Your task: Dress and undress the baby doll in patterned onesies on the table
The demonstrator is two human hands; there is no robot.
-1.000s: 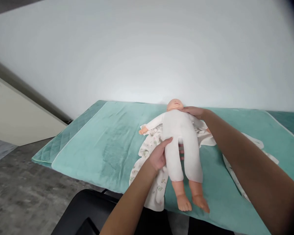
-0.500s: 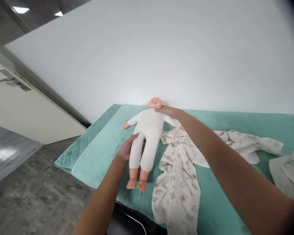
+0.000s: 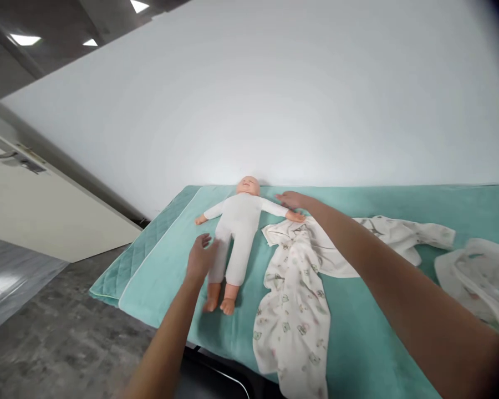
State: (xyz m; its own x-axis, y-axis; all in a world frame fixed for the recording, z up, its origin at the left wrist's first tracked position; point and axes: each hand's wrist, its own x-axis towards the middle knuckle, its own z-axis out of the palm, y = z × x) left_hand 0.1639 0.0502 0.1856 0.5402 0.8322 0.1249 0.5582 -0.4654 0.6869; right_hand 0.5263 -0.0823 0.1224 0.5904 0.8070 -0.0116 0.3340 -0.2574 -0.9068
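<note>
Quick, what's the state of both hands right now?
Left hand: open, holding nothing, by the doll's leg; contact unclear.
Right hand: open, holding nothing, near the doll's outstretched arm.

An office-like room, its exact use unclear from where I stand: white wall (image 3: 274, 100) at twelve o'clock, lever-handled door (image 3: 45, 205) at nine. Bright ceiling lights (image 3: 25, 40) glow at ten; mottled grey flooring (image 3: 79, 327) spreads at eight.

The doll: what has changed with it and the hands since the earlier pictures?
The doll has moved left, from over the patterned garment to the green mat beside it. The right hand has let go; the left hand seems to have. The doll stays face up.
</note>
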